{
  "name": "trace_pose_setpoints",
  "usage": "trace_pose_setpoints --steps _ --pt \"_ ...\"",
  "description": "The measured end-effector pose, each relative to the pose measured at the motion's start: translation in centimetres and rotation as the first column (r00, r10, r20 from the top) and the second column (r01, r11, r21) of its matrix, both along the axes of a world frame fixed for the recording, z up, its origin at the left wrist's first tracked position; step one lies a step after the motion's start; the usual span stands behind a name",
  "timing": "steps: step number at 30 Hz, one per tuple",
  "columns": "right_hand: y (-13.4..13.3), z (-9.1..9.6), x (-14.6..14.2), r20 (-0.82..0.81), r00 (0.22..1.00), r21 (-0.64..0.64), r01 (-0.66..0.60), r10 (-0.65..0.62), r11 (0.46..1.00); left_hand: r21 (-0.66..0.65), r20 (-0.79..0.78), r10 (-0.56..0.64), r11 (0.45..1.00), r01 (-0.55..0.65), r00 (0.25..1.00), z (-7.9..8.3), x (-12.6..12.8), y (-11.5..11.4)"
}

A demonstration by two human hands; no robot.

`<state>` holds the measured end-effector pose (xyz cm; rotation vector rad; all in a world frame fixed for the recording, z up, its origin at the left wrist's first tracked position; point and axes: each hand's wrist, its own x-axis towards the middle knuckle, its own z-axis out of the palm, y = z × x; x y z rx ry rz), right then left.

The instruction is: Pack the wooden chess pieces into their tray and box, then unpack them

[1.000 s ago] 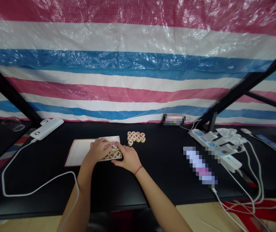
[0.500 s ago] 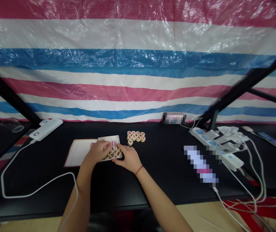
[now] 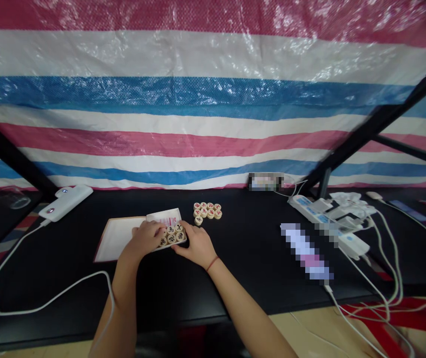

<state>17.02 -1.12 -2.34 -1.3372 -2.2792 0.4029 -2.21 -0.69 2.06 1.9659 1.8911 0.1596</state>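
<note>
From the head camera, the person's left hand (image 3: pixel 143 238) is curling over the near left part of a shallow white tray (image 3: pixel 164 217), while the right hand (image 3: pixel 194 246) is bracing the tray's near right corner with its fingers. Both grips are partly closed around the tray, though the view does not show how firmly they are holding it. Round wooden xiangqi pieces (image 3: pixel 171 237) are lying packed together in the tray, and a second cluster of xiangqi pieces (image 3: pixel 207 211) is sitting on the black table (image 3: pixel 235 283) just beyond it. The tray is overlapping the end of a larger flat white lid (image 3: pixel 114 238).

The main risk appears to be tilting: if the tray is raised unevenly, its loose pieces could slide over the low rim. A careless knuckle could also scatter the nearby cluster. A white charging cable (image 3: pixel 48 311) is running close to the left forearm and could snag it, dragging the power bank (image 3: pixel 65 203) across the table.
</note>
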Motion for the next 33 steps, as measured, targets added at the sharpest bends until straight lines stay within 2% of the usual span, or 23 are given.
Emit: trace_pose_setpoints --steps 7,12,15,17,19,22,24,26,28,30,33 --pt "0.0 -0.2 -0.1 -0.014 1.0 -0.019 0.019 -0.019 1.0 0.065 0.097 -0.014 0.998 0.008 0.995 0.5 -0.4 -0.1" --pt "0.0 -0.1 -0.1 -0.043 0.998 -0.031 0.034 -0.035 0.999 0.11 0.262 -0.062 0.993 0.034 0.963 -0.4 -1.5 0.5" --pt "-0.1 0.1 0.0 -0.12 0.992 -0.027 0.025 -0.028 0.999 0.18 0.379 -0.046 0.983 -0.025 0.924 -0.8 -2.0 0.9" --pt "-0.3 0.3 0.1 -0.212 0.977 0.004 0.033 -0.032 0.999 0.247 0.485 -0.022 0.962 -0.113 0.874 -0.7 -1.6 0.9" --pt "-0.4 0.3 0.1 -0.301 0.953 0.043 0.046 -0.031 0.998 0.257 0.616 -0.038 0.954 -0.155 0.787 -0.4 -0.5 0.7" --pt "-0.6 0.2 0.1 -0.398 0.917 0.08 0.068 -0.031 0.995 0.184 0.745 -0.099 0.981 -0.061 0.66 -0.1 1.9 0.2" --pt "-0.6 0.1 0.3 -0.438 0.899 0.103 0.081 -0.028 0.991 0.158 0.776 -0.103 0.987 -0.033 0.622 -0.2 3.1 0.0" --pt "-0.5 0.2 0.6 -0.469 0.882 0.134 0.108 -0.033 0.985 0.164 0.799 -0.092 0.984 -0.068 0.594 -0.5 3.8 0.0" --pt "-0.3 0.5 1.4 -0.499 0.862 0.159 0.192 -0.088 0.968 0.155 0.827 -0.053 0.979 -0.136 0.56 -0.7 3.8 0.2" --pt "0.1 0.6 2.4 -0.511 0.837 0.157 0.313 -0.195 0.937 0.111 0.851 0.013 0.973 -0.204 0.526 -0.9 3.5 0.4" --pt "1.1 0.3 4.2 -0.44 0.835 0.116 0.417 -0.33 0.901 0.073 0.866 0.08 0.956 -0.283 0.493 -1.1 3.0 0.7"
